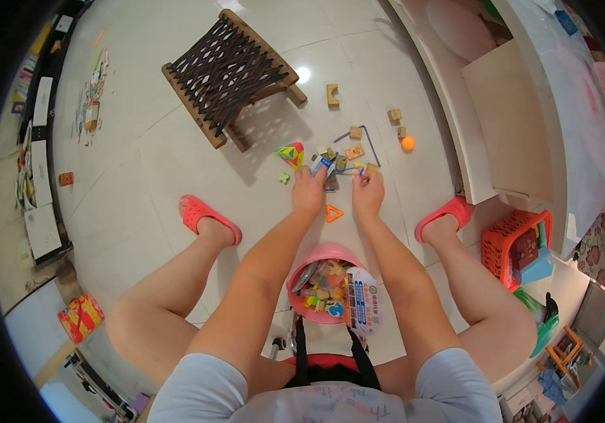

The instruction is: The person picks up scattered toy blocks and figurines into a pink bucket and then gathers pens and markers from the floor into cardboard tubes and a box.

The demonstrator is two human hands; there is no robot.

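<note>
Reaching down, left hand (308,189) is touching a blue-and-white rectangular packet (323,165) over the pale tiled floor (133,173), can't tell if gripping; right hand (368,192) is pinching a thin blue strip (347,170).

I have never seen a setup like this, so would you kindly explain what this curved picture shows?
There is no machine here: a person works bare-handed, and a wide fisheye camera on their head looks down, bending straight edges.

The left hand touches a small blue-and-white piece. The right hand has its fingertips together near a thin blue strip; what it holds is too small to tell.

On the pale tiled floor lie wooden blocks, an orange ball and a hollow orange triangle. A round pink tub nearer the body holds mixed toys.
</note>
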